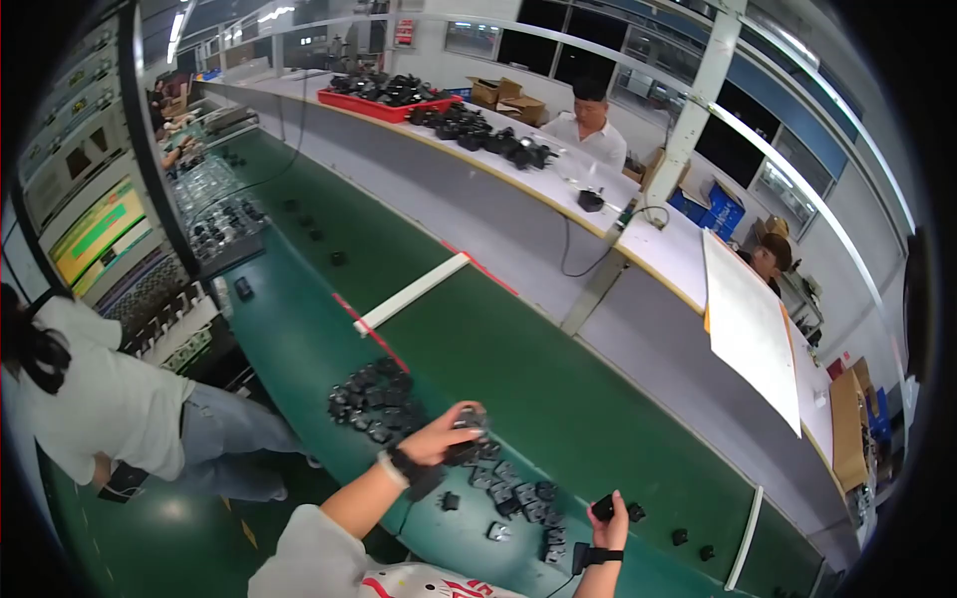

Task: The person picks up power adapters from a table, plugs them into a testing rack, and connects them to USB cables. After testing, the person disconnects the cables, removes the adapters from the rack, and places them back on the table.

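Observation:
My left hand [447, 435] is closed around dark adapter-like pieces [465, 450], over the edge of a pile on the green bench. How many it holds is blurred. Farther right, my right hand [615, 522] grips a small black adapter-like block [603, 508] above the belt's near side. Beside its fingers sits another black block [637, 512]. Between my hands lie several similar black blocks [510, 490], some in rough rows. A bigger heap of them [371, 399] is left of my left hand. Both wrists wear dark bands.
A green conveyor belt [558, 399] runs diagonally past, crossed by white bars [414, 292]. Beyond it stands a long white table with a red tray [389, 108] of black parts and a seated person [590, 140]. At left, a person [120, 399] stands by a test rack [100, 229].

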`<state>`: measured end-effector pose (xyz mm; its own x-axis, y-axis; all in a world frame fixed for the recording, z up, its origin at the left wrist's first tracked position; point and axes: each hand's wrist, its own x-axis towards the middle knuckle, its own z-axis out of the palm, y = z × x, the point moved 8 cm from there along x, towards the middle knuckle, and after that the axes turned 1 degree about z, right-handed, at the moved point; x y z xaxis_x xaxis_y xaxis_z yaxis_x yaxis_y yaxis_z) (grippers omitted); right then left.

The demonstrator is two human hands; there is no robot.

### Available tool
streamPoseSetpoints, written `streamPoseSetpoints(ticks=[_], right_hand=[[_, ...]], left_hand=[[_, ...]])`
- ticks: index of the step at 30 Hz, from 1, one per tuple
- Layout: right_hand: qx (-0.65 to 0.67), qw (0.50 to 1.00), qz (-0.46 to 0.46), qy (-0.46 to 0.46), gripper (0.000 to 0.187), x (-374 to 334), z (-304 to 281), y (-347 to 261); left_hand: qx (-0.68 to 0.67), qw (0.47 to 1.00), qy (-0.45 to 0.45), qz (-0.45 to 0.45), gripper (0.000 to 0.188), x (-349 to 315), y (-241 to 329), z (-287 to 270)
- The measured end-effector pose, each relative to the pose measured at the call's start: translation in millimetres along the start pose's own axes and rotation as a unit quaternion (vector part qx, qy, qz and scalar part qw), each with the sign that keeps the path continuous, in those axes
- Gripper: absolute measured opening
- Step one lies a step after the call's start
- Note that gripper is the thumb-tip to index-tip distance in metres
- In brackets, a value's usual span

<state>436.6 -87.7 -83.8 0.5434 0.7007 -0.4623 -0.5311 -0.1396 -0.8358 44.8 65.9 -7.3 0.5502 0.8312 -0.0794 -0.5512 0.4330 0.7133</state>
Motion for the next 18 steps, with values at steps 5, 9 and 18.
streamPoseSetpoints(ticks=[5, 9, 18], right_hand=[[-0.043, 0.98, 0.055, -0.188, 0.028, -62.9, 114.4, 24.8], [-0.103, 0.907, 0.163, -0.375, 0.035, -195.3, 248.4, 115.4], [-0.166, 0.596, 0.504, -0.603, 0.041, -559.9, 377.1, 411.6]], left_hand=[[-0.248, 0.961, 0.119, 0.025, 0.035, -209.4, -11.4, -110.9], [-0.261, 0.901, 0.339, 0.065, 0.039, -439.3, -54.3, -158.8], [-0.388, 0.708, 0.428, 0.406, 0.044, -747.3, -110.6, -129.4]])
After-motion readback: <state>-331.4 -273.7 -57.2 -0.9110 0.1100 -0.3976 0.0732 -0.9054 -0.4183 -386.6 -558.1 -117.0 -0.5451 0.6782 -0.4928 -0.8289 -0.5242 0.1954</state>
